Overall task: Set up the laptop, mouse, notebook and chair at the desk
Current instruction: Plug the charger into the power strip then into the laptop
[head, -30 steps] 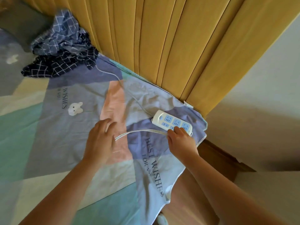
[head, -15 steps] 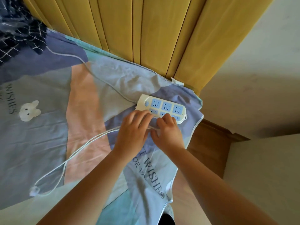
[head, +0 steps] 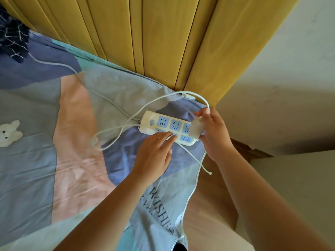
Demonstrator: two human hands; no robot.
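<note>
A white power strip [head: 163, 122] with blue sockets lies on the bed sheet [head: 36, 160] near the bed's corner. My right hand [head: 215, 134] holds a white charger block [head: 196, 128] just above the strip's right end. The charger's thin white cable [head: 163, 98] loops over the strip and trails across the sheet, its free plug end [head: 209, 172] hanging past the sheet's edge. My left hand [head: 155, 154] lies flat with straight fingers, its fingertips pressing the strip's near edge. No laptop, mouse, notebook or chair is in view.
A yellow wooden headboard [head: 145, 42] rises behind the bed. The strip's own cord [head: 76, 73] runs left toward dark checked fabric [head: 12, 40]. A white wall [head: 290, 87] and a wooden bed frame edge [head: 244, 147] lie to the right.
My right hand has lifted the charger block above the strip's right end, and its cable has swung up into a loop. My left hand has shifted down to the strip's near edge.
</note>
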